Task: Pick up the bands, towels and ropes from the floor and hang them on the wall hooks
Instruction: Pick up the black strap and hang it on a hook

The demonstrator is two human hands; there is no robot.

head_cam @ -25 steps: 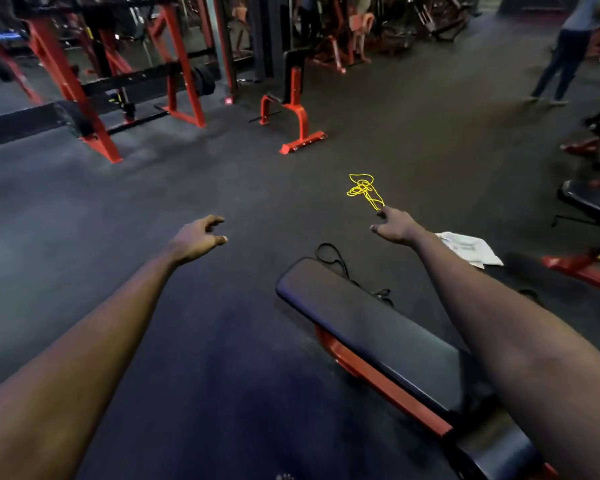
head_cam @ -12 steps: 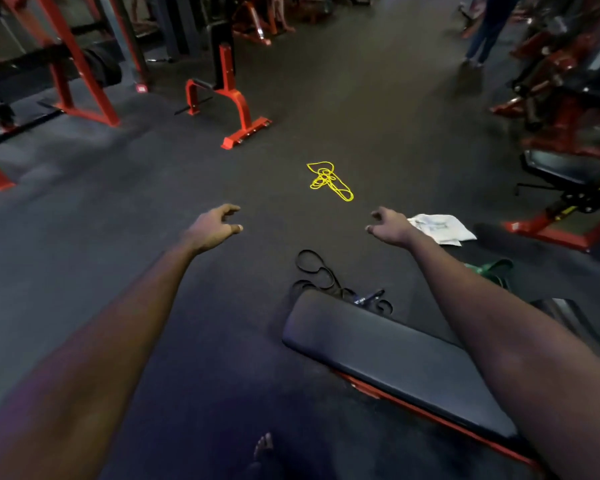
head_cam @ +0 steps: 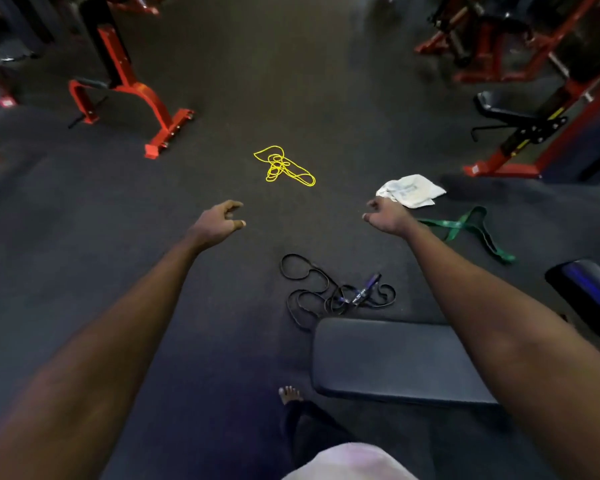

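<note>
A thin yellow rope [head_cam: 283,166] lies tangled on the dark floor ahead. A white towel [head_cam: 411,190] lies crumpled to its right, and a green band [head_cam: 465,226] lies crossed just nearer. A black band with a purple piece [head_cam: 329,292] is coiled in front of the bench. My left hand [head_cam: 219,221] hangs in the air with loosely curled fingers, holding nothing. My right hand [head_cam: 385,214] is stretched out the same way, just left of the towel, and holds nothing. No wall hooks are in view.
A padded black bench [head_cam: 395,362] sits low at the right, its end by my bare foot [head_cam: 289,394]. A red machine frame [head_cam: 132,95] stands at the back left. More red and black machines [head_cam: 534,126] line the right side.
The view has tipped down and moved forward, so the rope, towel and bands lie closer and the green band shows fully. Both hands stay stretched out and hold nothing.
</note>
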